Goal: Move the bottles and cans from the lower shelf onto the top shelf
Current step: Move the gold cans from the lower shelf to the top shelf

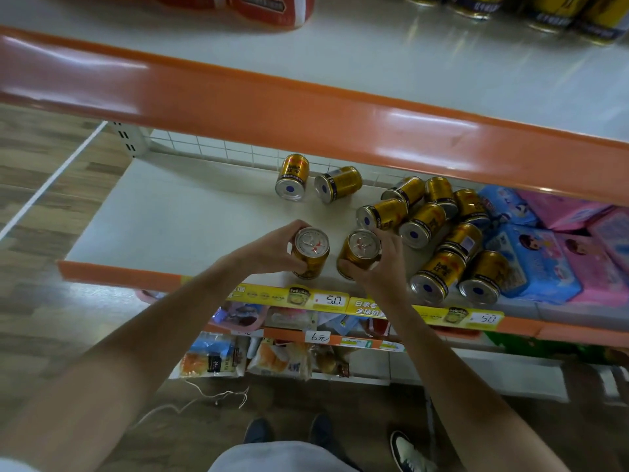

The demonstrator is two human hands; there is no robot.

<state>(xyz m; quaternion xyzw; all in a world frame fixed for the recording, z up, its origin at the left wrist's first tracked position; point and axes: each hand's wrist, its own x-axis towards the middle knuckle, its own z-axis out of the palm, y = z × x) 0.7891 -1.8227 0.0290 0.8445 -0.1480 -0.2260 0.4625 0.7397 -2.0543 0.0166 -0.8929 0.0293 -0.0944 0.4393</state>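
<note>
Left hand (272, 247) fingers curled round upright gold can (311, 253), right hand (384, 264) gripping second can (360, 252), both over lower shelf (170, 216), possibly lifted, loose cans (439, 233) lying beside.

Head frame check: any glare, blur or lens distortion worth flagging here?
Head view: glare streaks on the orange shelf edge; wide-angle curving of shelf lines; top-shelf cans and the lower frame edges blurred; left can in the left hand and right can in the right hand fairly sharp.
</note>
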